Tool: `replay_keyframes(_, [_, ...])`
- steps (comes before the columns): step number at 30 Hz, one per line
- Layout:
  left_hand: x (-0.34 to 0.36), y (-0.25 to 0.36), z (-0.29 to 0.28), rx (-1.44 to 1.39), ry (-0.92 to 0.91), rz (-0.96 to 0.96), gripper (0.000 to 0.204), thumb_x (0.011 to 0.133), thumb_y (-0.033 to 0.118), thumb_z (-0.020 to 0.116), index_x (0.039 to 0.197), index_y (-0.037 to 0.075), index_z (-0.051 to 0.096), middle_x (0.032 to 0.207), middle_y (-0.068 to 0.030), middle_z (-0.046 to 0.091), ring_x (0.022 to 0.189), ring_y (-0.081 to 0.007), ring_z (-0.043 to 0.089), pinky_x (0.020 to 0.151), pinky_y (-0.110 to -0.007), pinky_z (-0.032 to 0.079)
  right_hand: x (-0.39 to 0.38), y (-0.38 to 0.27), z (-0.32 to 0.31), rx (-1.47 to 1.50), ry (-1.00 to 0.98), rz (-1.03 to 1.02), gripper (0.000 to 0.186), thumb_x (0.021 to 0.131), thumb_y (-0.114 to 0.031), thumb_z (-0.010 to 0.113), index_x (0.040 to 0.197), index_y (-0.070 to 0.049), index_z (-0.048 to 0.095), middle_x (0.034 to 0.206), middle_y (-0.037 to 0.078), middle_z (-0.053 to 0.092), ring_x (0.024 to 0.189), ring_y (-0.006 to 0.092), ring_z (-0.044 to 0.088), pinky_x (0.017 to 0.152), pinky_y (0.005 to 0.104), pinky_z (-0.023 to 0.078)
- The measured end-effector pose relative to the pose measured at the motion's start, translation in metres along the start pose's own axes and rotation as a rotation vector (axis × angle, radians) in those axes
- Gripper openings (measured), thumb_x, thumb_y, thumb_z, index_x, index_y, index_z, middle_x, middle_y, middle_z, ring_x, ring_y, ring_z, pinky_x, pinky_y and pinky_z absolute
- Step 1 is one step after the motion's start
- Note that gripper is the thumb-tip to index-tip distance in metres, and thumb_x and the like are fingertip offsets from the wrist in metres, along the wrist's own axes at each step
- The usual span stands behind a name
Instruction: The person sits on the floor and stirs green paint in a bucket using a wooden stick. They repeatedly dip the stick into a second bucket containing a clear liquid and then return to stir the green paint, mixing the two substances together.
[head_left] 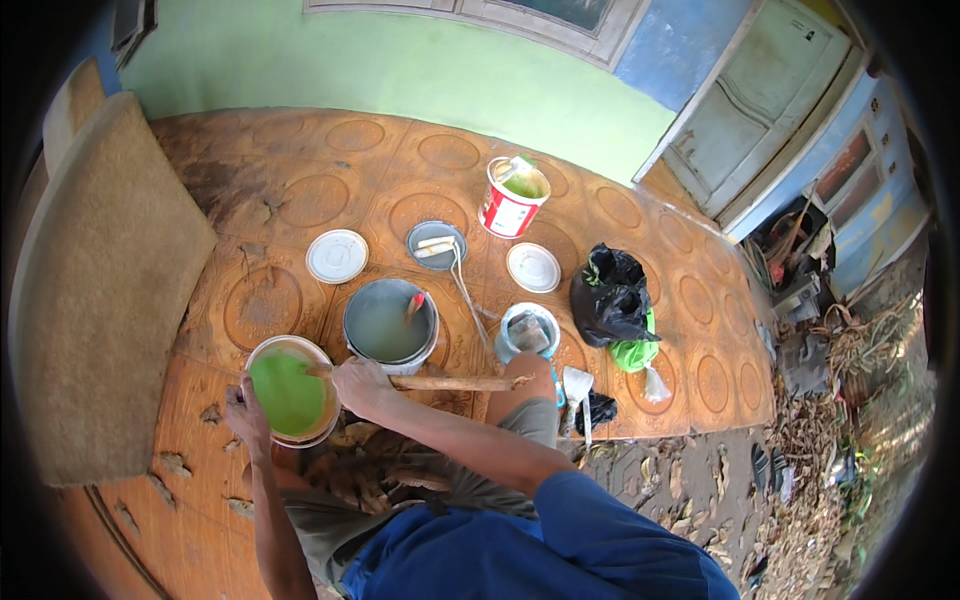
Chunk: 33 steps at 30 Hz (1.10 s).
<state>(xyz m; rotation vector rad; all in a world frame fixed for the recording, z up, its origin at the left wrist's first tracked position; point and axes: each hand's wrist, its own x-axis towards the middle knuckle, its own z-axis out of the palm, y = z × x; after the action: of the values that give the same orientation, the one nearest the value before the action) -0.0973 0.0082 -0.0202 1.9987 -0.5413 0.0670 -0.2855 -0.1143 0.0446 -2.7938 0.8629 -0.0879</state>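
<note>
A white bucket of light green paint (pixel 285 388) stands on the floor mat at my near left. My left hand (pixel 248 415) grips its left rim, fingers bent over the edge. Closed round a wooden stick (pixel 455 382), my right hand (pixel 362 386) is beside the bucket's right rim. One end of the stick reaches into the green paint; the other sticks out to the right, over my knee. Just beyond my right hand stands a bucket of cloudy grey water (pixel 385 325), in which a red-tipped brush handle (pixel 414 304) leans.
Farther back are white lids (pixel 337 257), a grey lid (pixel 436 246) holding a white tool, and a red-and-white paint pail (pixel 513 200). A small tub (pixel 530 330), black plastic bag (pixel 610 295) and scraper (pixel 577 388) lie right. A large brown board (pixel 110 300) leans left.
</note>
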Motion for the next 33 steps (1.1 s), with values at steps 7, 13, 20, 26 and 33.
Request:
replay_keyframes(7, [0.003, -0.006, -0.001, 0.000, 0.004, -0.007, 0.050, 0.088, 0.044, 0.057, 0.066, 0.000, 0.048, 0.056, -0.0109, 0.048, 0.052, -0.0219, 0.043, 0.053, -0.039, 0.038, -0.024, -0.011, 0.008, 0.062, -0.130, -0.099, 0.019, 0.080, -0.010, 0.050, 0.078, -0.004, 0.067, 0.076, 0.014, 0.066, 0.080, 0.0274, 0.066, 0.067, 0.0382, 0.052])
replay_keyframes(13, [0.001, -0.008, 0.001, 0.011, 0.005, -0.002, 0.050, 0.087, 0.043, 0.058, 0.065, 0.000, 0.048, 0.053, -0.0087, 0.045, 0.050, -0.0197, 0.040, 0.050, -0.038, 0.036, -0.011, -0.007, 0.012, 0.123, -0.048, -0.045, 0.018, 0.081, -0.010, 0.050, 0.079, -0.003, 0.067, 0.079, 0.016, 0.066, 0.077, 0.0284, 0.066, 0.068, 0.0394, 0.051])
replay_keyframes(20, [0.000, -0.004, -0.004, 0.040, 0.036, -0.046, 0.049, 0.087, 0.040, 0.059, 0.064, -0.001, 0.047, 0.051, -0.0088, 0.043, 0.049, -0.0192, 0.039, 0.048, -0.038, 0.035, -0.026, -0.008, 0.010, 0.120, -0.170, -0.101, 0.018, 0.081, -0.009, 0.048, 0.082, -0.003, 0.066, 0.079, 0.018, 0.065, 0.077, 0.0314, 0.065, 0.069, 0.0416, 0.051])
replay_keyframes(26, [0.000, -0.011, -0.003, -0.001, 0.048, -0.027, 0.046, 0.087, 0.037, 0.060, 0.063, 0.000, 0.047, 0.050, -0.0106, 0.044, 0.048, -0.0209, 0.040, 0.048, -0.039, 0.035, -0.007, -0.010, 0.006, 0.141, -0.097, -0.043, 0.022, 0.081, -0.008, 0.047, 0.091, -0.003, 0.066, 0.077, 0.018, 0.065, 0.077, 0.0316, 0.065, 0.067, 0.0428, 0.051])
replay_keyframes(33, [0.001, -0.011, -0.010, -0.032, 0.062, -0.059, 0.044, 0.085, 0.038, 0.061, 0.065, 0.001, 0.048, 0.051, -0.0111, 0.045, 0.049, -0.0215, 0.042, 0.050, -0.038, 0.037, -0.021, -0.012, 0.004, 0.073, -0.220, -0.072, 0.019, 0.080, -0.011, 0.049, 0.083, -0.002, 0.066, 0.082, 0.019, 0.066, 0.080, 0.0325, 0.066, 0.072, 0.0430, 0.052])
